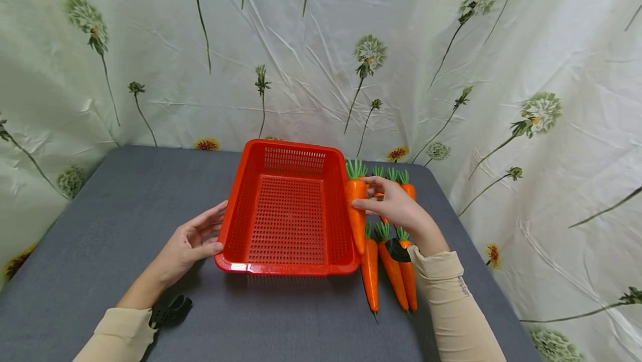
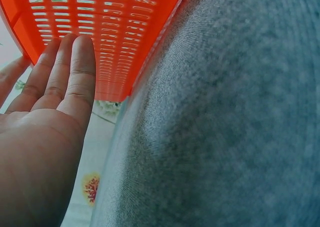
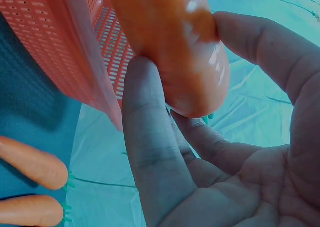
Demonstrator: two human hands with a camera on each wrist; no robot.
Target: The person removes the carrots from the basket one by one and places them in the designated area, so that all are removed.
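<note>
A red plastic basket (image 1: 288,220) with slotted walls and a perforated bottom sits mid-table, its bare bottom showing. At its left side my left hand (image 1: 190,242) has its thumb by the rim. The left wrist view shows the extended fingers (image 2: 82,69) along the outer wall. Over the basket's right rim my right hand (image 1: 396,203) pinches a glossy orange carrot (image 1: 356,217), green top pointing away, tip towards me. Close up, thumb and fingers grip its thick end (image 3: 185,72). Whether the carrot touches the rim I cannot tell.
Right of the basket lie more carrots (image 1: 370,273) in two rows; the right hand and forearm partly cover them. A grey cloth covers the table (image 1: 165,195). Behind and to the right hangs a pale curtain (image 1: 311,55) with dandelion prints.
</note>
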